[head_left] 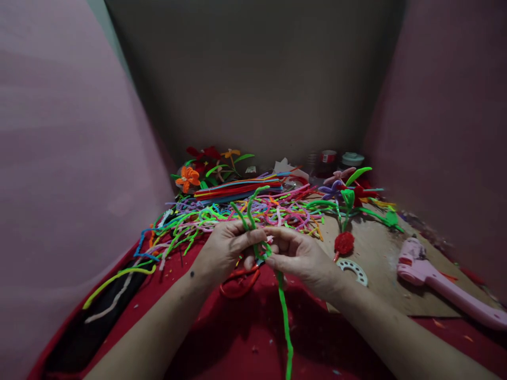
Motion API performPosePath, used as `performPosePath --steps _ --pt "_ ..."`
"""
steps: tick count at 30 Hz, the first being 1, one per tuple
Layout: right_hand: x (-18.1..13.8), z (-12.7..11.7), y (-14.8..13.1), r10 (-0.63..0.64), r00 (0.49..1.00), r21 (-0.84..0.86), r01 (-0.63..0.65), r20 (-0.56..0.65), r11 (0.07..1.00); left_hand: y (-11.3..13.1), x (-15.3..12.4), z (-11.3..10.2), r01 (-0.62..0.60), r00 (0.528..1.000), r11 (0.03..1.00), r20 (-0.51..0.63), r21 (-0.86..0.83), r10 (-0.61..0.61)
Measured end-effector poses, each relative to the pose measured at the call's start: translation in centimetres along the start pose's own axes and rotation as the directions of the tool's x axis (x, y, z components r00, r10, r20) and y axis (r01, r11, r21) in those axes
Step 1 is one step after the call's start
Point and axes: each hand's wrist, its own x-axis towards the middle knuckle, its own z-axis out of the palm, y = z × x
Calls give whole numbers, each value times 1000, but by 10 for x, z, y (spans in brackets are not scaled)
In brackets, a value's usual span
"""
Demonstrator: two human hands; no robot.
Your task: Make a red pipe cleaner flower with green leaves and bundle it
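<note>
My left hand (225,248) and my right hand (299,258) meet in the middle, both pinched on a green pipe cleaner (284,316). Its long stem hangs down toward me over the red cloth (237,338). Its upper ends curl up above my fingers. Red-handled scissors (240,282) lie just under my left hand.
A tangle of cut coloured pipe cleaners (237,214) lies behind my hands, with a straight bundle (237,189) and finished pipe-cleaner flowers (188,178) further back. A brown board (380,264) at right holds a red pompom (344,243), a white ring piece (354,270) and a pink glue gun (439,287). Jars (328,161) stand by the back wall.
</note>
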Motion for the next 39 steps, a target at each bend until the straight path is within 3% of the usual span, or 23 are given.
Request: performPosePath --steps 6,10,16,20,25,29,34,39 --pt "-2 3 0 17 1000 80 -17 -2 997 0 -1 0 -91 996 988 -5 -128 91" --pt "-2 4 1 -26 1000 6 26 -1 1000 -5 2 -2 -52 998 978 24 -203 58" --pt "-2 6 1 -31 999 -100 35 39 994 0 -1 -5 -93 989 967 91 -239 117" --pt "-2 9 3 -24 999 -20 25 48 999 1 0 -6 -27 992 957 108 -289 60" --pt "-1 7 5 -57 996 26 55 72 998 -5 5 -9 99 972 917 235 -386 -6" --pt "-2 9 4 -100 994 14 100 38 995 -7 6 -10 82 965 905 259 -418 31" --pt "-2 13 5 -101 994 102 95 47 990 -3 3 -7 67 964 927 265 -368 35" --pt "-4 10 6 -53 999 -84 52 -6 995 0 2 -7 51 972 953 235 -297 21"
